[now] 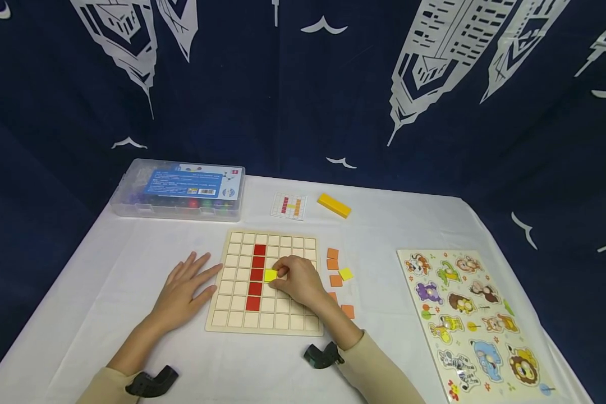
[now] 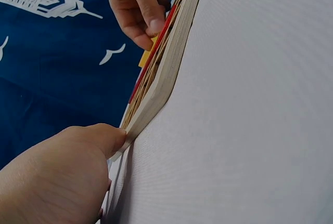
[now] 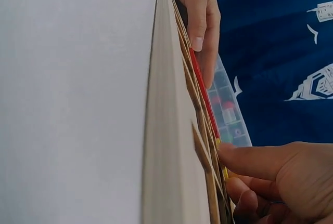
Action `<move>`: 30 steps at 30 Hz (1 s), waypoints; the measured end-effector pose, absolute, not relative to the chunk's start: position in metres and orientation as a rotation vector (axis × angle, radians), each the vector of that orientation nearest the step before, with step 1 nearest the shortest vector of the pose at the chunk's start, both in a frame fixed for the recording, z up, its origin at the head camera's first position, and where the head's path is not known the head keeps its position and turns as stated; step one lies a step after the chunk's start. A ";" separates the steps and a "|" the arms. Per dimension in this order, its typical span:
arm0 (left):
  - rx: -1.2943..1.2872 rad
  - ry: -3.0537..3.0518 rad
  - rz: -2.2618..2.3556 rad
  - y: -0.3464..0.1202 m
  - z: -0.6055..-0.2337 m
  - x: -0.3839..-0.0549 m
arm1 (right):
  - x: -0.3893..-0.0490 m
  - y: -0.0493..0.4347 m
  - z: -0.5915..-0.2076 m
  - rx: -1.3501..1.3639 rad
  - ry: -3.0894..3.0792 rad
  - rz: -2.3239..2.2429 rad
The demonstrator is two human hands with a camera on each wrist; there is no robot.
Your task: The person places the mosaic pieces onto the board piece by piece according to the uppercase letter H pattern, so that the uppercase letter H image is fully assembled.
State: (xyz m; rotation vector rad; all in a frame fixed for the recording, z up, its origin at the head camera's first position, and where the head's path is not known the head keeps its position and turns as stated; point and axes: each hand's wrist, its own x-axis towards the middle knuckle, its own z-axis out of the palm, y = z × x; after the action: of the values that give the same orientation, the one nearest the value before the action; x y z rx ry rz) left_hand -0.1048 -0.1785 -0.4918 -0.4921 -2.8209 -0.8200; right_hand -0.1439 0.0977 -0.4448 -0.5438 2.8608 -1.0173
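Beside grid board (image 1: 283, 321), loose orange tiles (image 1: 335, 280): head view only.

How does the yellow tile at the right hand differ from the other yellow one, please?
The held tile is at the board, pinched by the right hand; the loose tile lies on the tablecloth, untouched. The held tile lines up roughly with the board, while the loose tile sits askew to it. Both are yellow and flat.
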 end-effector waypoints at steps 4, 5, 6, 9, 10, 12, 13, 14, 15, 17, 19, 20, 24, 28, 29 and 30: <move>-0.489 -2.836 -0.824 -0.178 -0.492 -0.106 | -0.142 0.105 -0.439 -0.548 2.841 -1.036; -0.489 -2.840 -0.825 -0.178 -0.491 -0.106 | -0.142 0.108 -0.437 -0.554 2.834 -1.059; -0.489 -2.843 -0.825 -0.178 -0.491 -0.106 | -0.141 0.113 -0.434 -0.560 2.829 -1.084; -0.488 -2.847 -0.822 -0.178 -0.490 -0.107 | -0.141 0.130 -0.427 -0.556 2.819 -1.155; -0.487 -2.848 -0.823 -0.178 -0.490 -0.106 | -0.142 0.137 -0.425 -0.556 2.820 -1.177; -0.486 -2.849 -0.825 -0.179 -0.489 -0.106 | -0.142 0.152 -0.422 -0.547 2.821 -1.218; -0.486 -2.850 -0.825 -0.179 -0.488 -0.106 | -0.143 0.160 -0.421 -0.545 2.824 -1.238; -0.487 -2.848 -0.827 -0.179 -0.488 -0.106 | -0.143 0.168 -0.420 -0.543 2.826 -1.256; -0.487 -2.848 -0.830 -0.180 -0.488 -0.106 | -0.143 0.177 -0.419 -0.537 2.826 -1.278; -0.487 -2.847 -0.830 -0.179 -0.488 -0.106 | -0.143 0.194 -0.419 -0.502 2.827 -1.311; -0.487 -2.844 -0.831 -0.179 -0.488 -0.106 | -0.144 0.210 -0.420 -0.460 2.834 -1.326; -0.486 -2.843 -0.831 -0.179 -0.489 -0.105 | -0.144 0.217 -0.421 -0.432 2.836 -1.331; -0.486 -2.835 -0.839 -0.178 -0.490 -0.104 | -0.143 0.242 -0.426 -0.342 2.836 -1.338; -0.485 -2.830 -0.842 -0.179 -0.491 -0.104 | -0.143 0.257 -0.431 -0.265 2.816 -1.355; -0.483 -2.831 -0.843 -0.179 -0.491 -0.103 | -0.143 0.259 -0.432 -0.256 2.811 -1.358; -0.481 -2.833 -0.844 -0.179 -0.491 -0.103 | -0.144 0.261 -0.434 -0.247 2.809 -1.361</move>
State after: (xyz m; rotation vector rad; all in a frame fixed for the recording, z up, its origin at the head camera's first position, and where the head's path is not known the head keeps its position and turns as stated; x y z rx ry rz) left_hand -0.1034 -0.1789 -0.4911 -0.4815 -2.8328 -0.8441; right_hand -0.1438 0.2608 -0.4339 -0.2469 2.8087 -1.3609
